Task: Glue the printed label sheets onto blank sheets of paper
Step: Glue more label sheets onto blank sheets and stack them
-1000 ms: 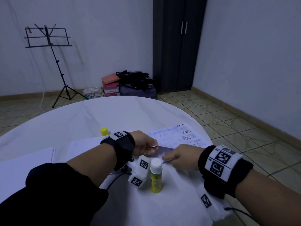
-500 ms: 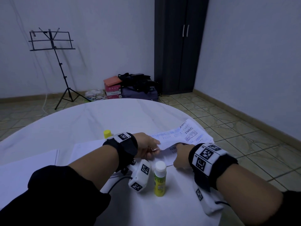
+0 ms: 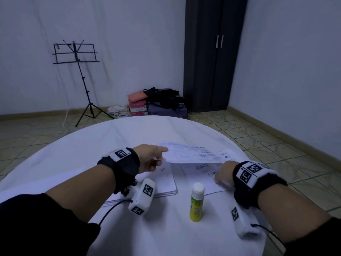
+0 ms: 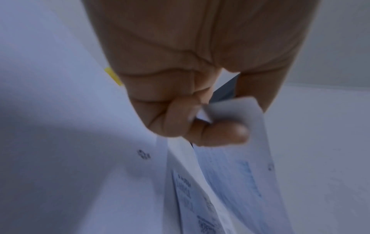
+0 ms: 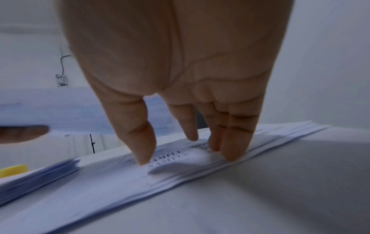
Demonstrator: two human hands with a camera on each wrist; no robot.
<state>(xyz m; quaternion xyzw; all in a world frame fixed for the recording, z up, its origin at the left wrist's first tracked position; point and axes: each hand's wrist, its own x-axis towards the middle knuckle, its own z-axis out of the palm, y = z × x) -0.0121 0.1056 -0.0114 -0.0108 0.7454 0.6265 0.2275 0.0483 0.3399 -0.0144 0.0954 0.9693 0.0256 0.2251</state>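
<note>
My left hand (image 3: 154,158) pinches the corner of one printed label sheet (image 3: 191,154) between thumb and forefinger and holds it lifted over the table; the left wrist view shows the pinch (image 4: 218,121) on that sheet (image 4: 240,174). My right hand (image 3: 222,175) lies with straight fingers on the stack of printed label sheets (image 3: 201,175); its fingertips (image 5: 146,158) press the stack (image 5: 120,178) down. A stack of blank sheets (image 3: 166,182) lies under my left wrist. A glue stick (image 3: 197,202), yellow-green with a white cap on, stands upright between my forearms.
A yellow cap (image 5: 13,170) lies beyond the blank stack. The round white table (image 3: 110,137) drops off just right of the label stack. Beyond it stand a music stand (image 3: 77,58), a dark wardrobe (image 3: 214,52), and boxes and bags (image 3: 156,104) on the floor.
My right hand has let go of the top label sheet and now presses the stack. My left hand has lifted that sheet up and away to the left.
</note>
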